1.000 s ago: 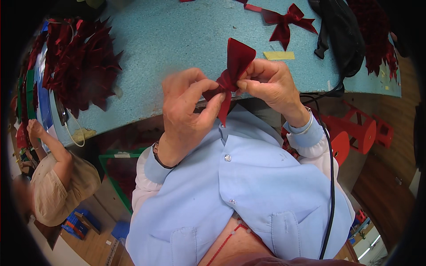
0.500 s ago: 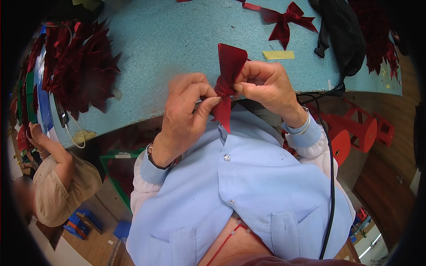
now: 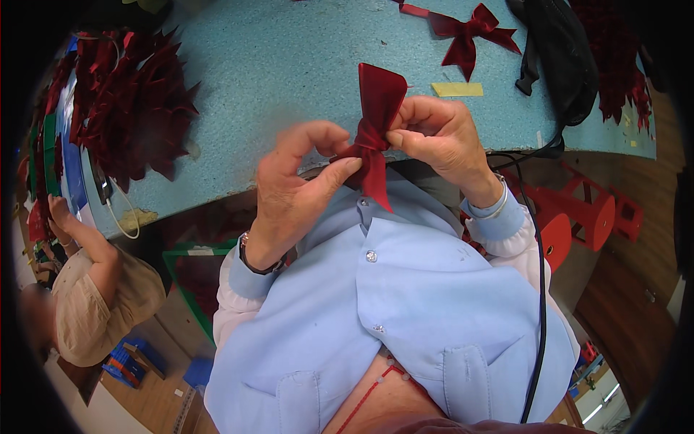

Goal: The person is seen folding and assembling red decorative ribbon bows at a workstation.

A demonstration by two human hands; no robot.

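Observation:
Between my hands, over the near edge of the blue table, is a dark red velvet bow, its loop standing up and a tail hanging toward my shirt. My right hand pinches it with thumb and forefinger just beside the knot. On the other side, my left hand grips the bow's left part, low by the knot, between thumb and fingertips; the exact bit of ribbon there is partly hidden. A second finished-looking bow lies farther off on the table, with a ribbon strip running left from it.
A heap of dark red bows covers the table's left side, and another pile hangs at the right. A black bag with a cable and a yellow strip lie nearby. Red stools stand right; a co-worker is left.
My left hand has shifted slightly left and its fingers have opened wider, with the thumb still at the knot. The bow stands slightly higher and more upright.

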